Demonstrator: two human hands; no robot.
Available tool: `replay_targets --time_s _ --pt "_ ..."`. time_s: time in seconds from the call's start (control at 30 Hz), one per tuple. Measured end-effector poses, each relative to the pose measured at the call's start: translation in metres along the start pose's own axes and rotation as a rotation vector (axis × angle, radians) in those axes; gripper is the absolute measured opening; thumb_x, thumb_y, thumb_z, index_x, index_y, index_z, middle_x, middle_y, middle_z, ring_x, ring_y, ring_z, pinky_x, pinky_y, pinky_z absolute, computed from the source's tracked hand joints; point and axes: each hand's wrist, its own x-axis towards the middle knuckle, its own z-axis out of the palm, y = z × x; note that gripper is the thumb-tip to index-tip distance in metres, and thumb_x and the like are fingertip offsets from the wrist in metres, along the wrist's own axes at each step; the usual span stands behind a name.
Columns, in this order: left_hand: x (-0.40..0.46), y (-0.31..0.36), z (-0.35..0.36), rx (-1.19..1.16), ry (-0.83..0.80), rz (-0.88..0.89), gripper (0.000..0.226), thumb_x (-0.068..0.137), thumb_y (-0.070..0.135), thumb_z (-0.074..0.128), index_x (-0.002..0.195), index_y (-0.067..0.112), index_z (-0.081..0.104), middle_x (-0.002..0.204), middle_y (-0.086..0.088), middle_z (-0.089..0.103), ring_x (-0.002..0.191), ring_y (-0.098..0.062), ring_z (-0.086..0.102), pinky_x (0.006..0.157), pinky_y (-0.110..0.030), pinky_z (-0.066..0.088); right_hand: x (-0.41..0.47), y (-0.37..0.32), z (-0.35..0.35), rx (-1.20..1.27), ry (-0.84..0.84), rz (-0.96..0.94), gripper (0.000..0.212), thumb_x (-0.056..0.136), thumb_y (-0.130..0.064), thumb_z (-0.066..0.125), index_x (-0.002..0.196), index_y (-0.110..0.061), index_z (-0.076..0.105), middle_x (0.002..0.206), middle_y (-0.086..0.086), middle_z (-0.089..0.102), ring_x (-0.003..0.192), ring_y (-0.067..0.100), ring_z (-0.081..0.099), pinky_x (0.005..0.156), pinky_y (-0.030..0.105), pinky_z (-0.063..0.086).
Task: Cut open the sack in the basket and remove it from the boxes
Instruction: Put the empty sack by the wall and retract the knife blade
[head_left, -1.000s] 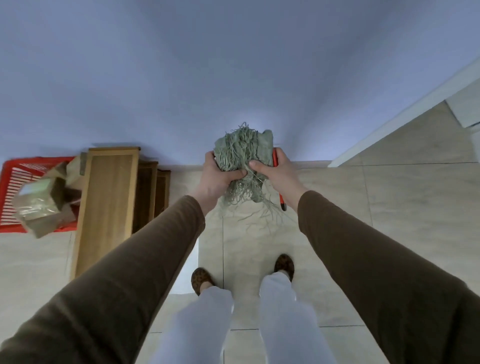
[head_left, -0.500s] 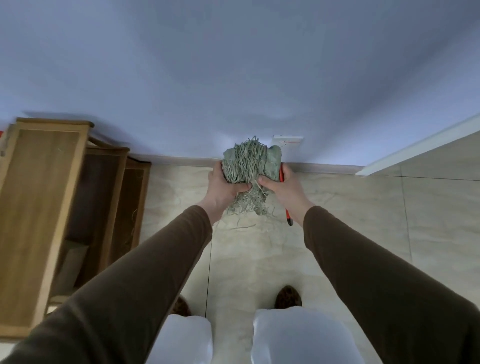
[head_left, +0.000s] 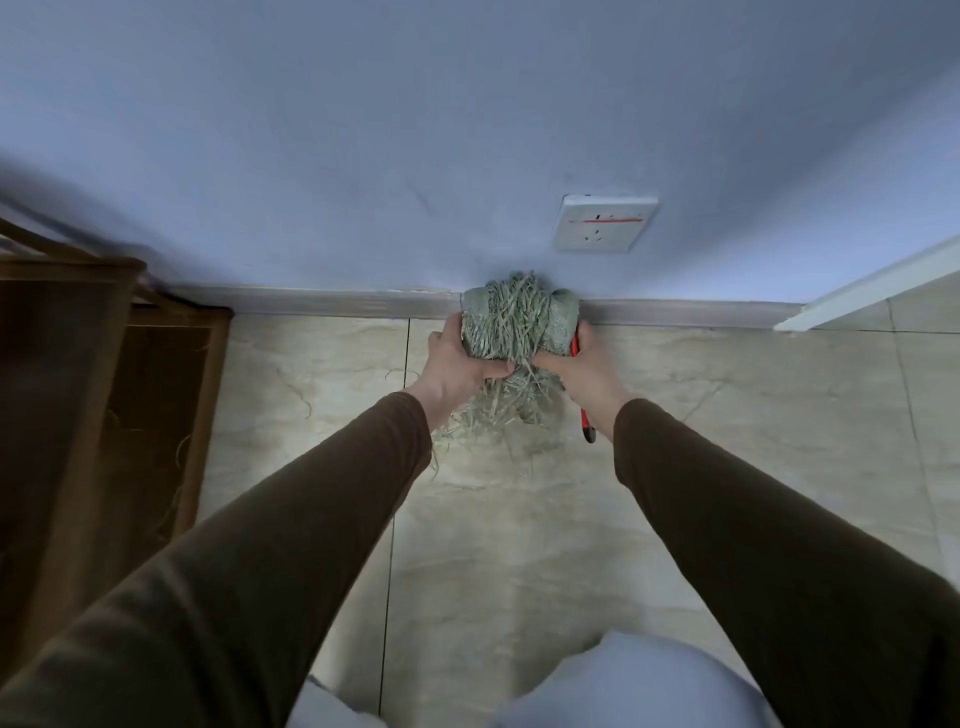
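Observation:
A bunched grey-green sack (head_left: 511, 325) with frayed loose strands is held low over the tiled floor, close to the skirting board. My left hand (head_left: 457, 364) grips its left side. My right hand (head_left: 576, 371) grips its right side together with a red cutter (head_left: 584, 421), whose handle sticks out below my palm. More frayed strands (head_left: 493, 415) lie under the sack. The basket and the boxes are out of view.
A wooden shelf unit (head_left: 104, 389) stands at the left against the blue wall. A white wall socket (head_left: 602, 223) sits above the sack. A white door frame (head_left: 872, 291) runs at the right. My knees (head_left: 623, 680) show at the bottom.
My view and both hands have gone lower and nearer the wall, carrying the sack down towards the floor. The red basket with the boxes has slid out of view at the left.

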Motion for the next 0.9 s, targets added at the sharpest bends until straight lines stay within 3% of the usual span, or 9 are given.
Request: replay_targets --time_s 0.13,0.23,0.3,0.5,0.63,0.7,0.77,0.83,0.9 --pt "0.015 -0.017 0.009 -0.009 -0.066 -0.031 0.119 0.074 0.046 0.090 0.164 0.026 0.014 0.166 -0.010 0.017 0.151 -0.032 0.029 0.121 -0.053 0.033 0.017 0.026 0.001 -0.028 0.013 0.001 0.050 0.082 -0.014 0.086 0.121 -0.029 0.059 0.109 -0.014 0.074 0.090 -0.004 0.073 0.077 0.017 0.054" --pt "0.028 -0.025 0.017 0.014 -0.031 -0.043 0.107 0.082 0.063 0.075 0.163 0.028 0.015 0.166 -0.010 0.017 0.151 -0.036 0.031 0.121 -0.055 0.034 0.023 0.038 0.004 -0.090 0.063 -0.015 0.046 0.081 -0.017 0.085 0.119 -0.030 0.062 0.106 -0.015 0.068 0.088 -0.004 0.070 0.073 0.013 0.051" --pt "0.036 -0.030 0.022 0.067 0.028 -0.028 0.092 0.090 0.058 0.070 0.160 0.021 0.023 0.156 -0.014 0.027 0.140 -0.042 0.045 0.112 -0.059 0.045 0.029 0.042 0.005 -0.135 0.072 -0.017 0.042 0.081 -0.018 0.083 0.116 -0.030 0.064 0.103 -0.015 0.065 0.080 -0.007 0.069 0.063 0.008 0.048" --pt "0.049 -0.044 0.029 0.291 0.091 -0.035 0.072 0.096 0.047 0.067 0.148 0.012 0.033 0.136 -0.021 0.041 0.115 -0.044 0.057 0.102 -0.046 0.050 0.041 0.052 0.010 -0.137 0.041 0.063 0.045 0.082 -0.013 0.082 0.120 -0.024 0.061 0.106 -0.005 0.075 0.088 0.011 0.072 0.073 0.028 0.053" --pt "0.050 -0.046 0.026 0.404 0.182 -0.021 0.066 0.093 0.047 0.069 0.140 0.011 0.041 0.130 -0.021 0.048 0.113 -0.043 0.057 0.100 -0.049 0.050 0.035 0.048 0.011 -0.063 0.104 0.188 0.067 0.083 -0.035 0.072 0.143 -0.020 0.047 0.112 0.002 0.068 0.066 0.014 0.062 0.056 0.028 0.045" --pt "0.048 -0.043 0.025 0.340 0.222 -0.011 0.066 0.089 0.039 0.075 0.141 0.015 0.041 0.132 -0.016 0.043 0.100 -0.037 0.062 0.088 -0.044 0.058 0.030 0.044 0.009 -0.016 0.159 0.185 0.058 0.087 -0.047 0.058 0.136 -0.018 0.052 0.092 -0.001 0.062 0.059 0.013 0.053 0.054 0.028 0.039" --pt "0.045 -0.037 0.024 0.305 0.264 0.051 0.067 0.086 0.025 0.079 0.141 0.020 0.040 0.133 -0.013 0.042 0.088 -0.034 0.066 0.081 -0.040 0.060 0.026 0.040 0.008 0.028 0.226 0.175 0.047 0.095 -0.051 0.044 0.126 -0.018 0.057 0.086 0.000 0.059 0.071 0.019 0.056 0.064 0.033 0.041" --pt "0.040 -0.032 0.026 0.343 0.288 0.169 0.064 0.085 0.009 0.076 0.139 0.025 0.044 0.135 -0.013 0.046 0.092 -0.037 0.067 0.087 -0.043 0.059 0.024 0.038 0.006 -0.003 0.307 0.187 0.042 0.106 -0.038 0.033 0.128 -0.012 0.058 0.101 0.005 0.058 0.091 0.026 0.057 0.077 0.035 0.037" --pt "0.035 -0.030 0.028 0.376 0.269 0.281 0.058 0.085 -0.001 0.069 0.135 0.026 0.053 0.132 -0.012 0.047 0.098 -0.037 0.066 0.095 -0.043 0.057 0.022 0.033 0.005 -0.083 0.400 0.160 0.040 0.110 -0.027 0.029 0.131 -0.007 0.056 0.110 0.006 0.057 0.101 0.028 0.057 0.079 0.031 0.035"
